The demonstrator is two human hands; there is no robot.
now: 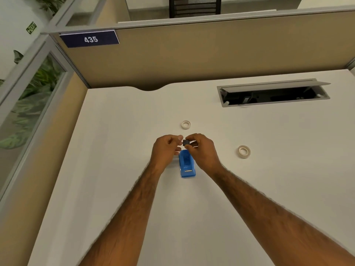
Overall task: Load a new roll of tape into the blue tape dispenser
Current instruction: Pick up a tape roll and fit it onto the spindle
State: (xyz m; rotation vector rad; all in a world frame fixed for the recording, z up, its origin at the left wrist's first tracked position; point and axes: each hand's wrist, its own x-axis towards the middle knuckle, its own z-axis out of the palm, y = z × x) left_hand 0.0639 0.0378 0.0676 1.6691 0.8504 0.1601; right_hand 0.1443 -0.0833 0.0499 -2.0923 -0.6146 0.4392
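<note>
The blue tape dispenser (187, 166) lies on the white desk (119, 150), its well open and bare. Just above its far end my left hand (167, 149) and my right hand (201, 148) meet. Between their fingertips is a small dark spindle (185, 142); the right fingers pinch it and the left thumb touches its other side. A white tape roll (186, 124) lies flat beyond the hands. A second tape roll (244, 151) lies flat to the right of the dispenser.
A cable hatch (272, 95) with its lid raised sits at the back right of the desk. Beige partition walls (192, 54) close the desk at the back and left, with a sign reading 435 (90, 39).
</note>
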